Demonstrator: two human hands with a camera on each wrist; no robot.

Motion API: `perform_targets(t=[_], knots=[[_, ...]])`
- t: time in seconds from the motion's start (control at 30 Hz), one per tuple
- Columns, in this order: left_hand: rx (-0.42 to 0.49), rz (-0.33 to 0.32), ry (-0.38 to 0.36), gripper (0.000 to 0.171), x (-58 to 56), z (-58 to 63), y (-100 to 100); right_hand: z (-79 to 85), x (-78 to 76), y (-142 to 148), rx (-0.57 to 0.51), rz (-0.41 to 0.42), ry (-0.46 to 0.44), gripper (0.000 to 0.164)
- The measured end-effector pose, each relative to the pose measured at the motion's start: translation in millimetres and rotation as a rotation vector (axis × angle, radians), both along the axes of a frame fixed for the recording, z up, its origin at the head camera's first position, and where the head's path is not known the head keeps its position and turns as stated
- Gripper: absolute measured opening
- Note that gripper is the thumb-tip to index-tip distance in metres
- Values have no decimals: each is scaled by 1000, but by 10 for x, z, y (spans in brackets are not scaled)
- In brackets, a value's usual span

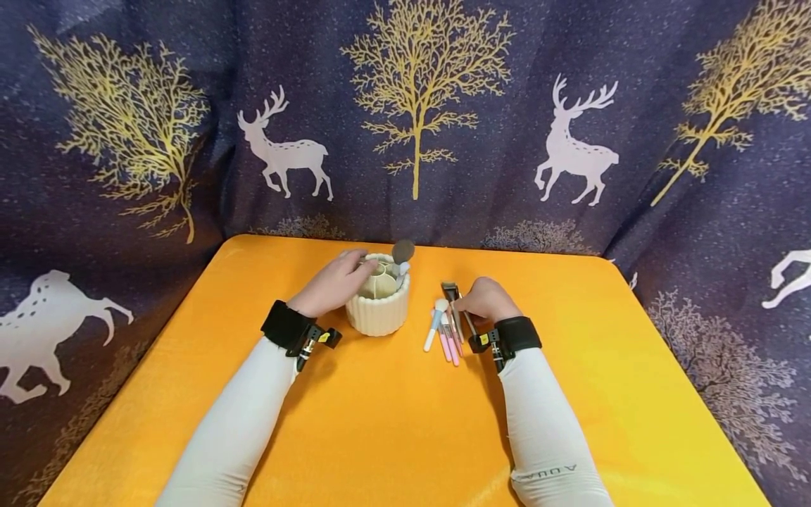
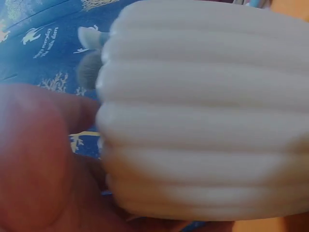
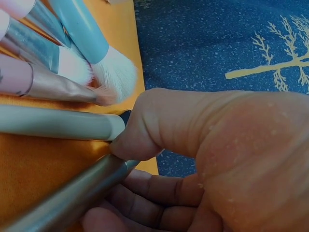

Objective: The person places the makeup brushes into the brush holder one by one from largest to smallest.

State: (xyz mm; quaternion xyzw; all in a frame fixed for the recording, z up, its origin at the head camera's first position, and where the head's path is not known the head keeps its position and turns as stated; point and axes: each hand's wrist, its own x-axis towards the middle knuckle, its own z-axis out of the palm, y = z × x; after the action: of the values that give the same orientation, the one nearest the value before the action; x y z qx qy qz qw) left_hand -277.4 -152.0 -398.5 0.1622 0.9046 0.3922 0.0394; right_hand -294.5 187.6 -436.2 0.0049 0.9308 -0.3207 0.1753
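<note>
A cream ribbed pot point(image 1: 378, 315) stands left of the middle of the table, with dividers inside. My left hand point(image 1: 334, 283) grips its left side at the rim; the thumb point(image 2: 34, 154) shows large in the left wrist view. A brush with a round dark head point(image 1: 403, 251) leans out of the pot's right side. To the right, my right hand point(image 1: 486, 301) pinches a makeup brush with a shiny brown handle point(image 3: 72, 193) between thumb and fingers. Just beside it lies a makeup brush with a pale grey handle point(image 3: 58, 123).
A light blue brush with white bristles point(image 1: 434, 327) and pink brushes point(image 1: 451, 345) lie between the pot and my right hand. An orange cloth covers the table point(image 1: 393, 422). Behind hangs a dark blue curtain point(image 1: 443, 211) with deer and trees.
</note>
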Motion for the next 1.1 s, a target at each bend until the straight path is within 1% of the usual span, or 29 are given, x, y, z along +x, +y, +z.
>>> perform_targets(t=[0.2, 0.37, 0.5, 0.57, 0.67, 0.7, 0.77, 0.83, 0.87, 0.97, 1.1], knots=[[-47, -11, 0, 76, 38, 58, -6, 0, 0, 21, -3, 0, -1, 40], [-121, 7, 10, 72, 98, 130, 6, -6, -14, 33, 3, 10, 6, 42], [-197, 61, 14, 81, 169, 191, 17, 0, -11, 31, 2, 21, 9, 44], [-228, 99, 18, 83, 192, 202, 25, 8, -8, 28, -1, 22, 8, 43], [-250, 157, 71, 85, 184, 171, 58, 16, -9, 27, 8, 19, 13, 40], [-246, 162, 96, 86, 169, 151, 73, 18, -9, 27, 10, 17, 14, 39], [-202, 163, 153, 86, 124, 90, 105, 19, -8, 29, 9, 13, 12, 37], [-134, 138, 195, 86, 79, 31, 131, 17, -4, 27, 10, 7, 9, 36], [-100, 120, 203, 84, 58, -1, 141, 15, -4, 25, 9, 5, 9, 36], [-23, 78, 202, 79, 2, -97, 151, 7, -2, 19, 12, 1, 12, 36], [5, 50, 174, 79, -29, -175, 151, -5, -6, 20, 15, 1, 15, 37]])
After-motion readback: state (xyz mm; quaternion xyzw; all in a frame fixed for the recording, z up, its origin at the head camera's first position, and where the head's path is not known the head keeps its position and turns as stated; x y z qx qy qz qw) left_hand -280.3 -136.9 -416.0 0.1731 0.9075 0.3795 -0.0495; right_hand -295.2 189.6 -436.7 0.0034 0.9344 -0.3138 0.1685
